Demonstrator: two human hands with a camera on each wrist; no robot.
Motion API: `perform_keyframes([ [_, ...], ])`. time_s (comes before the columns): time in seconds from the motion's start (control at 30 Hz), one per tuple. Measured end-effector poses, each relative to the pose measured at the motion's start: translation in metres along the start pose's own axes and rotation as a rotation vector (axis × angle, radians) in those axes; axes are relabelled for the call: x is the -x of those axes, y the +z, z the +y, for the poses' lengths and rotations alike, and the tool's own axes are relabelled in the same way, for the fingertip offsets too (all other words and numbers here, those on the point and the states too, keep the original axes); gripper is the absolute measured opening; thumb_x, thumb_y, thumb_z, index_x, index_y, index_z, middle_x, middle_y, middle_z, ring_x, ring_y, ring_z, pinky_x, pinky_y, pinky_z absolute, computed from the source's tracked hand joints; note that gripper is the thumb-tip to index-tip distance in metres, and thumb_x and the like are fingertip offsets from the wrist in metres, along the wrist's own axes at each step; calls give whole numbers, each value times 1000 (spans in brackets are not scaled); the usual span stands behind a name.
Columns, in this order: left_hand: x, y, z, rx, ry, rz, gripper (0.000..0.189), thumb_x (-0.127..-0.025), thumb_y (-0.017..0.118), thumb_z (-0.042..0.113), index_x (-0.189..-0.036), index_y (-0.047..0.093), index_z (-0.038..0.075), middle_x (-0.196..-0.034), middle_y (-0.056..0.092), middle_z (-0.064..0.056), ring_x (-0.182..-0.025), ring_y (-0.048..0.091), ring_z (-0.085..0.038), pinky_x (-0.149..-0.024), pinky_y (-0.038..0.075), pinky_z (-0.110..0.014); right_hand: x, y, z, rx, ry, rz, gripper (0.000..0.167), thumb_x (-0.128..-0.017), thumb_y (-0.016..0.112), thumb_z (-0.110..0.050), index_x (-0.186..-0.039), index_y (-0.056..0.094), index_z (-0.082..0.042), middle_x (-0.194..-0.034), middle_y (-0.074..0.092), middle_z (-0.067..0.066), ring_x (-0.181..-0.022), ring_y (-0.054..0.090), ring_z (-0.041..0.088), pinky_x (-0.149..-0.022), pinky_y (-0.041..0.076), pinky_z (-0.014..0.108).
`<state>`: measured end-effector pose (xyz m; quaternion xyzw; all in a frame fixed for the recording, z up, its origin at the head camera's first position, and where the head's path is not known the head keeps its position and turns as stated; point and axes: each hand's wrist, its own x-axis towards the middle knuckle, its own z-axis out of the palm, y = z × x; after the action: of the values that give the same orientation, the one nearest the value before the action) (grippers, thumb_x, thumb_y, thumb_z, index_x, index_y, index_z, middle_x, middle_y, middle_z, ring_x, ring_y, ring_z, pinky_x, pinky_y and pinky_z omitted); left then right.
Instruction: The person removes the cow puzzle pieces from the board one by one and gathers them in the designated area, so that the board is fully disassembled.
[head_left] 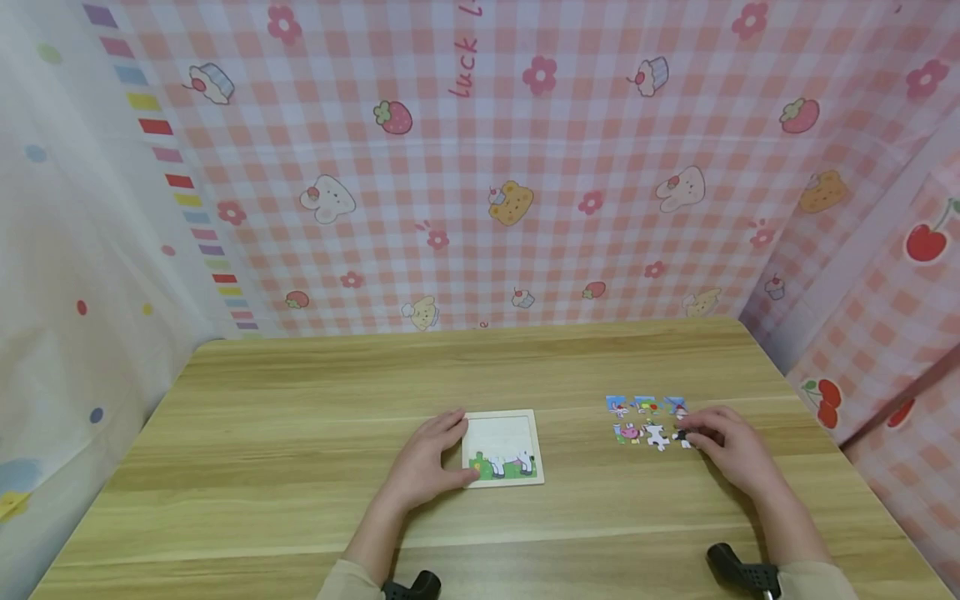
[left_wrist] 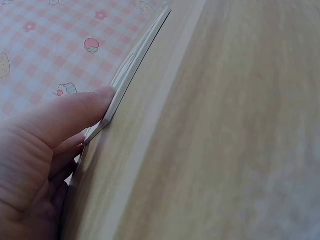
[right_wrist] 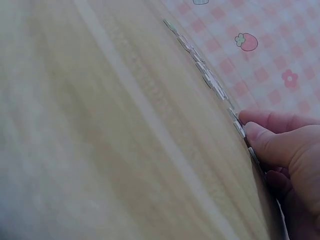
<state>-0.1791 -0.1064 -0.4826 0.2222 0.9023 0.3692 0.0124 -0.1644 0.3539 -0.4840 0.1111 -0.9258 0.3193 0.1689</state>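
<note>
A square wooden puzzle board (head_left: 501, 435) with a pale rim lies on the table. Along its near side sit fitted pieces with green grass and a white animal's legs; the bare backing shows above. My left hand (head_left: 429, 462) holds the board's left side, thumb at the near corner and fingertips at the far one. To the right, loose jigsaw pieces (head_left: 632, 432) lie in two rough rows, one of them a mostly white piece (head_left: 657, 437). My right hand (head_left: 731, 446) pinches a black-and-white puzzle piece (head_left: 681, 436) between thumb and index finger, low at the table, partly hidden by the fingertips.
The wood-grain table (head_left: 315, 400) reaches back to a pink checked cloth (head_left: 480, 167) hanging behind it. More patterned cloth (head_left: 900, 275) hangs on the right, and a white spotted one (head_left: 82, 250) on the left. Black wrist devices (head_left: 742, 573) are strapped at both sleeves.
</note>
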Motion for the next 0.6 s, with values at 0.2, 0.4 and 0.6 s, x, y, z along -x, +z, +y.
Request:
perform_keyframes([
  [0.2,0,0,0,4,-4,-2,79,-83,87,28,-145,54,-6,-158,46,-18,-148,36,-41,-120,30,-59,0,1,0,-2,-7,17,19,-87,77,8,-99,79,-5,-103,69,12,-90,55,-1,-74,41,9],
  [0.4,0,0,-1,-6,-3,-4,79,-83,87,29,-145,54,-6,-158,45,-17,-148,36,-41,-120,30,-58,2,1,-4,-55,26,52,14,-91,72,9,-100,77,-1,-101,67,13,-83,53,-5,-69,42,10],
  [0.6,0,0,0,-10,1,0,78,-83,87,29,-145,55,-6,-158,46,-18,-148,36,-41,-120,30,-59,-2,5,-19,-23,-9,101,12,-89,75,7,-96,77,-2,-97,67,11,-75,51,-2,-63,44,15],
])
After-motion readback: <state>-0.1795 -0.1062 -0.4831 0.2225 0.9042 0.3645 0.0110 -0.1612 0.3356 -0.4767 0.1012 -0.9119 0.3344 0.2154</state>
